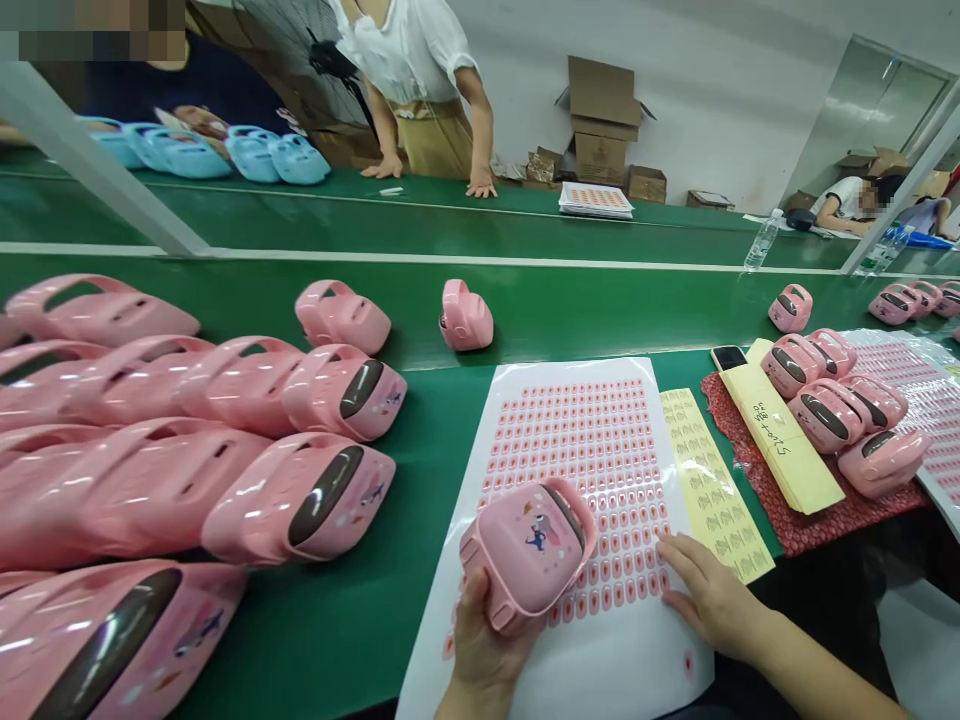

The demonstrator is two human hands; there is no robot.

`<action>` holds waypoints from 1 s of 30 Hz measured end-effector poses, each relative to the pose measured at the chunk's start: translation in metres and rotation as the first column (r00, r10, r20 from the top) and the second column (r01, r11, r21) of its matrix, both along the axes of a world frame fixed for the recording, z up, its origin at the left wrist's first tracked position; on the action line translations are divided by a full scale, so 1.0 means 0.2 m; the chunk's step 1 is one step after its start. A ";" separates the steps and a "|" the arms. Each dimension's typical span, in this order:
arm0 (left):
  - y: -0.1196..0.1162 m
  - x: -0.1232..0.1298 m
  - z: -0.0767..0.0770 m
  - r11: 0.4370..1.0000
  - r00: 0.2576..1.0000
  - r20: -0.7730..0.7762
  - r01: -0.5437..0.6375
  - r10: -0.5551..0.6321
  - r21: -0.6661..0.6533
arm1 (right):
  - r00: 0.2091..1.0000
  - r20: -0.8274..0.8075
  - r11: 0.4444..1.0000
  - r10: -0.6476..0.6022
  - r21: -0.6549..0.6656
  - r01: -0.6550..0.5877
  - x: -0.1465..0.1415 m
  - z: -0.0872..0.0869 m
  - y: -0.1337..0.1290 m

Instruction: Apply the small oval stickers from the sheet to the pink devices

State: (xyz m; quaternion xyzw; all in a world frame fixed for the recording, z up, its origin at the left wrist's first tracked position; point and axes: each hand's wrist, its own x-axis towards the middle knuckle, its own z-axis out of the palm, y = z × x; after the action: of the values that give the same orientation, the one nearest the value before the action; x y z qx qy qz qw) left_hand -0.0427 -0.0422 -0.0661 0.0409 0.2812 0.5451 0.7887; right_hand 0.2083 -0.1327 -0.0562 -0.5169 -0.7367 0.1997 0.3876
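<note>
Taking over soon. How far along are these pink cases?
Done, it seems: the pink plastic cases on the green conveyor belt already show printed figures. In hand: the left hand holds one decorated case while the right hand rests on a sticker sheet. Left: the cases on the red bubble wrap look plain from here, and many stickers remain.

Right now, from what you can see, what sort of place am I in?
This looks like a factory assembly line, though I can't be certain. A long green conveyor belt runs past you, rows of identical pink plastic cases lie on it, and a sheet of small printed stickers lies in front of you.
</note>
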 end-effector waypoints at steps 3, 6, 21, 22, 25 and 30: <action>-0.03 0.02 0.01 0.997 0.995 -0.072 -0.076 0.074 -0.023 | 0.999 0.051 1.000 -0.015 0.015 0.014 0.00 -0.01 -0.03; -0.06 0.05 0.05 0.990 0.983 -0.115 -0.143 0.140 -0.011 | 0.992 0.128 1.000 -0.011 0.016 0.009 0.02 -0.04 -0.07; -0.30 0.02 0.08 0.943 0.934 -0.223 -0.310 0.278 -0.123 | 0.911 0.394 0.974 0.125 0.128 -0.189 -0.07 -0.01 0.01; -0.31 -0.01 0.03 0.946 0.939 -0.204 -0.303 0.276 -0.113 | 0.906 0.397 0.966 0.146 0.139 -0.217 -0.06 -0.01 0.01; -0.31 -0.07 -0.13 0.982 0.983 -0.056 -0.180 0.177 -0.059 | 0.899 0.402 0.948 0.175 0.179 -0.265 -0.02 -0.01 0.02; -0.17 0.03 -0.18 0.996 0.987 0.161 -0.016 0.001 0.092 | 0.902 0.421 0.939 0.091 0.266 -0.219 -0.02 -0.01 0.05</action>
State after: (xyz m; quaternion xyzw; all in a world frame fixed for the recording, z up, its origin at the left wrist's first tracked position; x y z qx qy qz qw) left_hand -0.0368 -0.0764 -0.1016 0.0323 0.1912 0.5624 0.8038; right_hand 0.2051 -0.1227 -0.0590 -0.4190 -0.8619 0.0026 0.2858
